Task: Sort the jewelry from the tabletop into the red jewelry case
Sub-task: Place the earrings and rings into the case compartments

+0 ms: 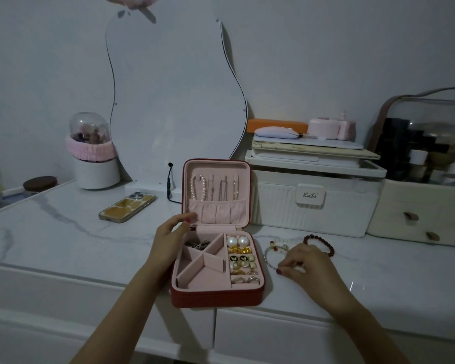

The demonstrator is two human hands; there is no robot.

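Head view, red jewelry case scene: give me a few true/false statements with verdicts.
1. The red jewelry case with pink lining stands open. True.
2. The dark red beaded bracelet lies inside the case. False: it lies on the white marble tabletop, right of the case.
3. The right hand pinches the thin silver bangle. True.
4. The left hand holds the gold-backed phone. False: it rests at the case's left edge.
5. Two large white pearl earrings sit in the case. True.
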